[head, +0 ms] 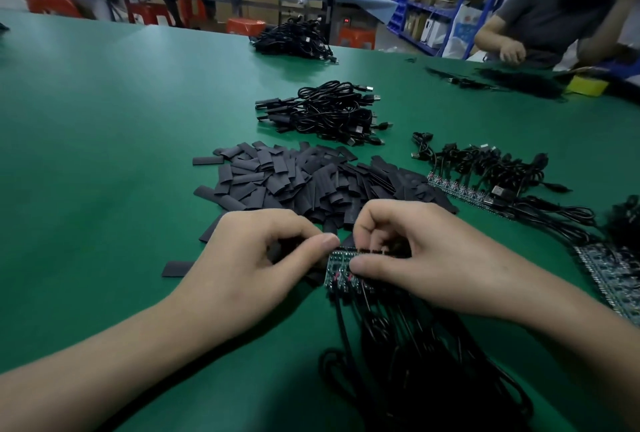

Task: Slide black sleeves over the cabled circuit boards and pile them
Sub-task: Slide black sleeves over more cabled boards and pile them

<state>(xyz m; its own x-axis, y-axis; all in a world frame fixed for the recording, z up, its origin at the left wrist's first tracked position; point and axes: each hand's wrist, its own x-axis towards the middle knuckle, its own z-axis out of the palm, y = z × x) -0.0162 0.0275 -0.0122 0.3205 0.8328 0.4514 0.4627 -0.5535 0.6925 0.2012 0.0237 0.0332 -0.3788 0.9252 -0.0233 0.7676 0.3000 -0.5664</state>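
A row of small green circuit boards (341, 274) with black cables (408, 355) trailing toward me lies on the green table (104, 154). My left hand (252, 265) pinches a black sleeve (277, 251) at the row's left end, thumb tip against the board edge. My right hand (426, 258) grips the row of boards from above, thumb on the front and fingers curled over the top. A big heap of loose black sleeves (304, 182) lies just beyond both hands. A pile of sleeved cables (325, 112) sits farther back.
More cabled board strips (485, 171) lie at the right, another strip (613, 275) at the right edge. A far cable bundle (294, 40) sits at the back. Another person (540, 15) works at the far right corner. A loose sleeve (178, 268) lies left of my left hand.
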